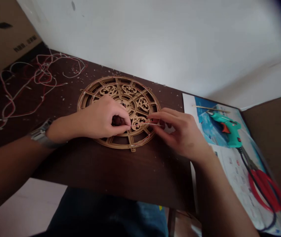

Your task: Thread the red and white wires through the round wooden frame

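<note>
A round brown openwork disc [131,141], with scroll cutouts and wires along its rings, lies flat on a dark table. Over its left part, my left hand [105,117] pinches a thin red-and-white wire [137,125] between thumb and fingertips. The wire runs right across the disc towards my right hand [180,131]. That hand is at the disc's right edge, index finger and thumb apart, with the wire's end in the gap between them. Whether those fingers touch the wire is unclear. A metal-banded watch [41,134] circles my left wrist.
Tangled red and white wires [43,70] spread over the table's left. At right, a printed sheet [225,161] carries a teal glue gun [233,130], red-handled scissors [266,189] and a thin stick [211,108]. A white wall [142,39] rises behind; a cardboard box [4,36] stands far left.
</note>
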`<state>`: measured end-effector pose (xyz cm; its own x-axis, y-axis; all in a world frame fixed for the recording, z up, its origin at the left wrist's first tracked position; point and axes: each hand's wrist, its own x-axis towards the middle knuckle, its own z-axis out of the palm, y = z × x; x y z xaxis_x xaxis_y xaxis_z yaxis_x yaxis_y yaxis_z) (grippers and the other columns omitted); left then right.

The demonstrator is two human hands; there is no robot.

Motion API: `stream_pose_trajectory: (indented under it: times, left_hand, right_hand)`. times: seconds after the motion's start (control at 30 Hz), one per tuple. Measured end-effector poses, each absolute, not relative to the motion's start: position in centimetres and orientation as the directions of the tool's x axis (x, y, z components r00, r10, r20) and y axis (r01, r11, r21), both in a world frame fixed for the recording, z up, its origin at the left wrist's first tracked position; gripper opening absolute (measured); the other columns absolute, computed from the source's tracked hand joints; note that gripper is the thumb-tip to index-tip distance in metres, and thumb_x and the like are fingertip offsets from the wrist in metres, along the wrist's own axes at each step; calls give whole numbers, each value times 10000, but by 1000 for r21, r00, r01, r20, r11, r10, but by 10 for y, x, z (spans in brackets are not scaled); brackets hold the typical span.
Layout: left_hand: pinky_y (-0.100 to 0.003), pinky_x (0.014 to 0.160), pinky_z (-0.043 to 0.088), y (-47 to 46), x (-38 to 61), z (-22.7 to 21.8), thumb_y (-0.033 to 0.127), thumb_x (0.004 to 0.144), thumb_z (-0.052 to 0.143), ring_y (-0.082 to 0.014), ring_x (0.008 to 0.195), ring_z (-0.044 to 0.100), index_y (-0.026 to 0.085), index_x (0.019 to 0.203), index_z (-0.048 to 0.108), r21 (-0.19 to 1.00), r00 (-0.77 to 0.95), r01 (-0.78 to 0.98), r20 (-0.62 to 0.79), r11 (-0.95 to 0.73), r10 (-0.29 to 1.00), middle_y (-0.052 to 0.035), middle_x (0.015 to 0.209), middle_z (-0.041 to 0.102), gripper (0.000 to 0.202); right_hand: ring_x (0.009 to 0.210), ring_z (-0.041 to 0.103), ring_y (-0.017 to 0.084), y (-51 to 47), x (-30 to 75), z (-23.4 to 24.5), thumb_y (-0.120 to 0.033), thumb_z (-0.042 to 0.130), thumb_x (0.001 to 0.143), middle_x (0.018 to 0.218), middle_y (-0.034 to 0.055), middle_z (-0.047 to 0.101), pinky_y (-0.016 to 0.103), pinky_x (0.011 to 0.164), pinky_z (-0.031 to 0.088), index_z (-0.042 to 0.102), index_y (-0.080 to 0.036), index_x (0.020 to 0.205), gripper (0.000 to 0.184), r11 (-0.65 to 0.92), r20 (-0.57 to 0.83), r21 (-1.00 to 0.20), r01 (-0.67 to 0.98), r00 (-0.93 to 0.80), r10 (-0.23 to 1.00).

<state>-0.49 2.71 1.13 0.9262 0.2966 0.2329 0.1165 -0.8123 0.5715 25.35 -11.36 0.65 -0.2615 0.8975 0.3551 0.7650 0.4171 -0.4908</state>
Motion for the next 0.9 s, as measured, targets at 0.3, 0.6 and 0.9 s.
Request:
stream_pose_trajectory:
  times: [0.3,0.6,0.9]
  left_hand:
    - [-252,757,494,29,-5,14,303,996,755,-115,753,750,229,902,863,583,913,135,241,-801,329,22,861,846,162]
    - [-255,817,507,27,-5,16,350,1025,698,-121,802,764,215,903,870,562,910,223,172,-796,377,9,912,864,250]
    - [-224,743,501,27,-6,16,369,1012,713,-97,751,728,225,905,875,571,906,240,158,-785,392,9,859,827,241]
  right_hand:
    - [718,620,140,-114,278,16,-212,718,1063,893,26,749,290,679,474,821,-210,1200,171,344,373,-439,830,-180,910]
    - [768,701,151,-114,290,10,-142,712,1015,926,33,780,288,717,500,822,-182,1175,198,263,403,-348,900,-110,908]
    - [969,786,271,-112,292,2,-144,706,1005,1065,80,846,382,871,566,839,-200,1177,225,139,234,-254,957,-79,969]
